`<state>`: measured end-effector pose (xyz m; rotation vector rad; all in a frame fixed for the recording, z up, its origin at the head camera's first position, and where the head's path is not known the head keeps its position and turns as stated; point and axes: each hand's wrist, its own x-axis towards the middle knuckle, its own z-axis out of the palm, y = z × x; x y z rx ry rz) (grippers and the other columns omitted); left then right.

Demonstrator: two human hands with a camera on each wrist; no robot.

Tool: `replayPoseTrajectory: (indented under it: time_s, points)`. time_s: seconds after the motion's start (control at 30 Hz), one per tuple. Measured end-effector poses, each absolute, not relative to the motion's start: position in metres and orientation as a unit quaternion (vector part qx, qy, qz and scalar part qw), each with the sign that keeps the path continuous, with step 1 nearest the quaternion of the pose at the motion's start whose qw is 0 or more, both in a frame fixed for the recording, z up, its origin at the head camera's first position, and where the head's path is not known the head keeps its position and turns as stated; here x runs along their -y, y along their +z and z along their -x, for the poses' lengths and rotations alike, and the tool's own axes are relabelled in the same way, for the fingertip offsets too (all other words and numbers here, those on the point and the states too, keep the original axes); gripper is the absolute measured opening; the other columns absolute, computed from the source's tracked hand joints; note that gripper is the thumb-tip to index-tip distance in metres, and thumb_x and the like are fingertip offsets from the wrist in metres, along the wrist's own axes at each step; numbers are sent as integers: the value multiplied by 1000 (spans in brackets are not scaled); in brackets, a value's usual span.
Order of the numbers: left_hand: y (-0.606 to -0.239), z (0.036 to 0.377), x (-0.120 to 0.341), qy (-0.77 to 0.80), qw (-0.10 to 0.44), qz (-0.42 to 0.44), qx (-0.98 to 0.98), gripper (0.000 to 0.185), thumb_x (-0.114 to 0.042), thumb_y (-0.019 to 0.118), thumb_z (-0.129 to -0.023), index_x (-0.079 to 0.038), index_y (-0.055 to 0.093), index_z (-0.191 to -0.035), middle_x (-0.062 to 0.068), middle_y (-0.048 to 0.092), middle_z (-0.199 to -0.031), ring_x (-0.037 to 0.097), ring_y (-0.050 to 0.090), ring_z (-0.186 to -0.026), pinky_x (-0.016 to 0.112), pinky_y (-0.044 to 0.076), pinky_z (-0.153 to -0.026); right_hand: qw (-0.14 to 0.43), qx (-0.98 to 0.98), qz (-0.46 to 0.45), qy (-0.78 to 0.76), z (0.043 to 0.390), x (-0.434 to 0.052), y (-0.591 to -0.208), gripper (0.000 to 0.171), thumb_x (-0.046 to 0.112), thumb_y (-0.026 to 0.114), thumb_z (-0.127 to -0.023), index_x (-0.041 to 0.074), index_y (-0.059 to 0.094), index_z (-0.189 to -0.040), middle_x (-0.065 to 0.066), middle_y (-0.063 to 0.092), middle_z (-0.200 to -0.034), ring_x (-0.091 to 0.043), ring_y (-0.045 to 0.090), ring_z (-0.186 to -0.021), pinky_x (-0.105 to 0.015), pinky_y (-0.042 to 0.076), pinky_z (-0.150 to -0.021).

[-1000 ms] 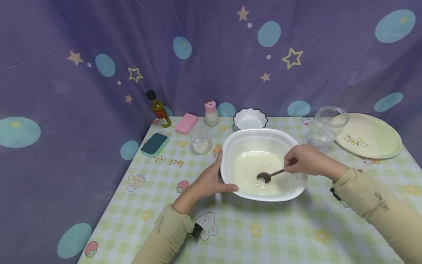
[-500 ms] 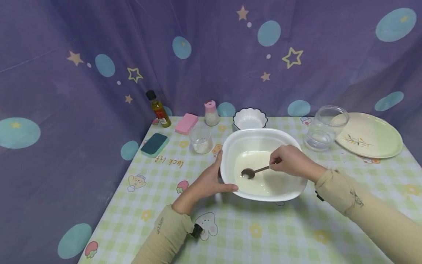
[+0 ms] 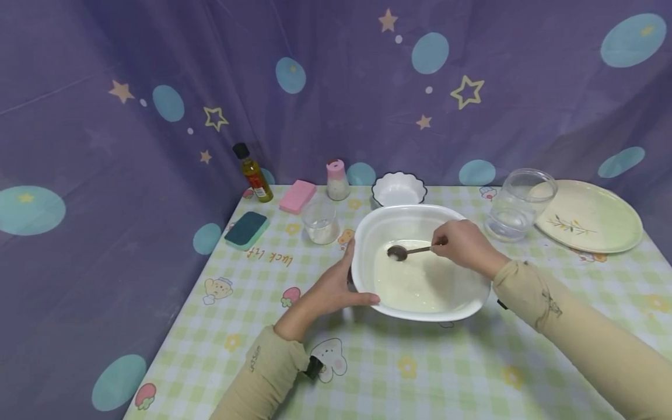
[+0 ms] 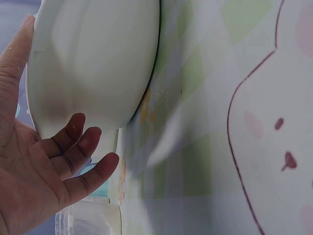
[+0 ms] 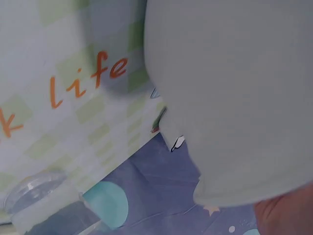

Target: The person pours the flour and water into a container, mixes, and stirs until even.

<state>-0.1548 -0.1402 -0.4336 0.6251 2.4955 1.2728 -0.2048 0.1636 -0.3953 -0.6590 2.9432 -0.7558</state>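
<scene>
A purple star-printed curtain hangs behind my checked table (image 3: 367,373). The white bowl (image 3: 418,224) sits at the centre, pale liquid pooled in it; I judge it light, stiff and slippery (best gripped at the rim). My left hand (image 3: 329,290) cups its wall at nine o'clock, thumb along the rim, fingers loosely spread. My right hand (image 3: 462,245) pinches the spoon (image 3: 404,252) by its handle end, its scoop in the liquid toward eleven o'clock.
</scene>
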Motion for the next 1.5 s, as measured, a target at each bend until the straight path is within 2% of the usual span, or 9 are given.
replayPoseTrajectory:
  time_s: [0.2,0.37,0.73,0.93,1.2,1.5]
  points:
    - [-433,155,141,441,136,-215,-861,131,-63,81,-66,-39,-15,-152,-4,12,-162,14,30,-140,42,30,-110,16,-956,167,-241,205,-174,-390,10,8,69,-82,10,73,-73,5,63,-66,-16,52,-62,-34,42,-61]
    - [-434,154,140,445,137,-216,-858,131,-61,82,-67,-39,-14,-152,-3,14,-162,15,34,-138,43,31,-110,31,-960,155,-233,204,-188,-383,9,8,68,-83,8,74,-76,4,65,-68,-17,53,-63,-35,42,-63]
    - [-433,153,140,446,133,-216,-859,131,-58,84,-67,-40,-13,-152,-4,14,-162,14,33,-139,43,30,-110,91,-952,201,-210,191,-214,-365,15,7,68,-84,13,71,-70,8,59,-62,-14,48,-59,-33,41,-61]
    - [-434,154,140,445,135,-214,-859,131,-56,84,-67,-40,-14,-152,-4,15,-162,14,35,-138,41,31,-110,116,-937,232,-235,184,-210,-367,12,8,71,-84,13,74,-74,10,63,-66,-11,51,-61,-31,44,-59]
    - [-434,154,139,434,135,-210,-866,131,-61,82,-66,-38,-14,-153,-2,16,-162,14,33,-138,41,30,-110,88,-925,269,-253,177,-185,-380,14,8,74,-83,17,73,-72,12,61,-64,-8,49,-59,-29,42,-60]
    - [-434,154,139,430,134,-210,-868,131,-60,82,-67,-38,-14,-152,-2,17,-161,13,36,-136,41,32,-109,30,-933,237,-270,184,-164,-394,11,4,70,-81,10,75,-73,9,64,-65,-10,50,-62,-32,43,-63]
